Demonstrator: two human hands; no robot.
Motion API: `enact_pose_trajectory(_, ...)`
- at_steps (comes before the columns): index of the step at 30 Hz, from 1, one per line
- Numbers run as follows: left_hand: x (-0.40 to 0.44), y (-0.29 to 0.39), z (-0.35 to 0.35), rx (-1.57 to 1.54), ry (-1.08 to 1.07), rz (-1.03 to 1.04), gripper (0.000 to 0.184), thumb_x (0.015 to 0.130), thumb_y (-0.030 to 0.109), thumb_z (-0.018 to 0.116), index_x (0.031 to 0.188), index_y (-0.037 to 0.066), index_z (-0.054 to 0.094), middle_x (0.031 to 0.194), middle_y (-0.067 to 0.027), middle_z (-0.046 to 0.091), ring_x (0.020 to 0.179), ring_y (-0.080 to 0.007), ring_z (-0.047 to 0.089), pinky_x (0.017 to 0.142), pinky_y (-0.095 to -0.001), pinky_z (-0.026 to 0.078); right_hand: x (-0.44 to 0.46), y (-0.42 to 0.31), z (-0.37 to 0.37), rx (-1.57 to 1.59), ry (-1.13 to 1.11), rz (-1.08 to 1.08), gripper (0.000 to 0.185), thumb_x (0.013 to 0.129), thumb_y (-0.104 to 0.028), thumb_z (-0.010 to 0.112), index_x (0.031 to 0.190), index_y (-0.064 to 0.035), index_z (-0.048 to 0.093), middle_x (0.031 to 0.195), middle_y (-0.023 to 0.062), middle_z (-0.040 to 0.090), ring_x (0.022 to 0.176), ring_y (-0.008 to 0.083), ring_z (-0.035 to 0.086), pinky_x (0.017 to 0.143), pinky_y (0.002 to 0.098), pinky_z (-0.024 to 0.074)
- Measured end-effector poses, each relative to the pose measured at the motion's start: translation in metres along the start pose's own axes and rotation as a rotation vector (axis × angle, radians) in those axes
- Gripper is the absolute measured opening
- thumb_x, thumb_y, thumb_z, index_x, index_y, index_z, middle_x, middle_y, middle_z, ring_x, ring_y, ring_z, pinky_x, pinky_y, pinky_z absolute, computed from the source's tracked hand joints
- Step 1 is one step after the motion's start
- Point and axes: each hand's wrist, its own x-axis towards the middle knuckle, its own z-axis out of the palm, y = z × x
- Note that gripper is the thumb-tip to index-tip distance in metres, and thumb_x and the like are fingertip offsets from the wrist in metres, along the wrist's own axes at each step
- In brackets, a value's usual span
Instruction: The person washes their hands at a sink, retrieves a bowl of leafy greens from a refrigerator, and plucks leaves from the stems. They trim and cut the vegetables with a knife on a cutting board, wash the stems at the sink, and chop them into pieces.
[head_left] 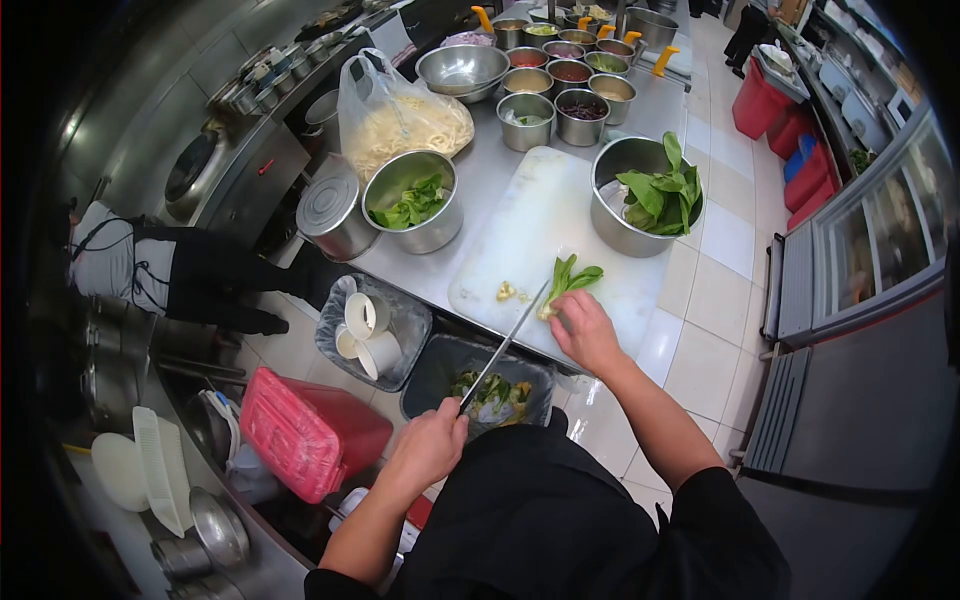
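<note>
My left hand (432,443) is closed around the handle of a long knife (503,346), whose blade reaches over the front edge of the white cutting board (520,215). My right hand (588,332) grips a small bok choy (566,280) by its pale base, close to the blade's tip. Cut-off stem pieces (506,291) lie on the board left of the bok choy. At the board's right rear stands a steel pot (634,238) with more leafy greens (665,190). Another steel pot (432,236) on the left has green leaves (413,203) inside.
Below the table edge sits a bin of vegetable scraps (490,400), beside a bin (385,290) with white containers. A bag of pale strips (405,125), a steel bowl (463,68) and several ingredient pots (580,115) fill the back. Another person (150,262) stands at left.
</note>
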Motion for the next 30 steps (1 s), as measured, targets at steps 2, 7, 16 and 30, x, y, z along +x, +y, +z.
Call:
enact_pose_trajectory(2,-0.004,0.009,-0.008,0.024,-0.030,0.001,0.025,0.099,0.026,0.050,0.109,0.003,0.052,0.086,-0.0287,0.066,0.083,-0.0485,0.064,0.075,-0.0577,0.050,0.000,0.001,0.001,-0.005,-0.006,0.010,0.019,0.080,-0.007,0.072,0.097,-0.0052,0.064,0.101,0.0119,0.060,0.093,0.0317,0.061,0.080,0.0389,0.0524)
enact_pose_trajectory(7,-0.007,0.008,-0.005,0.090,-0.033,0.007,0.025,0.100,0.027,0.048,0.111,0.005,0.052,0.087,-0.0276,0.065,0.083,-0.0476,0.064,0.075,-0.0565,0.051,0.003,0.000,-0.001,0.006,-0.014,0.010,0.017,0.081,-0.008,0.071,0.096,-0.0051,0.064,0.101,0.0115,0.060,0.093,0.0316,0.061,0.080,0.0385,0.0528)
enact_pose_trajectory(16,0.037,0.014,0.000,0.039,-0.162,-0.069,0.025,0.099,0.027,0.047,0.107,0.004,0.047,0.086,-0.0322,0.064,0.088,-0.0536,0.060,0.078,-0.0615,0.045,0.004,0.003,0.000,0.035,-0.046,0.019,0.017,0.081,-0.009,0.072,0.095,-0.0053,0.064,0.100,0.0115,0.060,0.094,0.0311,0.061,0.081,0.0386,0.0520)
enact_pose_trajectory(30,-0.016,-0.045,-0.041,0.189,-0.022,-0.136,0.022,0.096,0.028,0.052,0.104,0.008,0.056,0.091,-0.0273,0.065,0.088,-0.0470,0.063,0.077,-0.0576,0.049,0.034,0.004,-0.021,-0.240,-0.409,-0.082,0.041,0.077,-0.004,0.065,0.117,-0.0066,0.057,0.116,0.0154,0.055,0.100,0.0343,0.062,0.085,0.0465,0.0508)
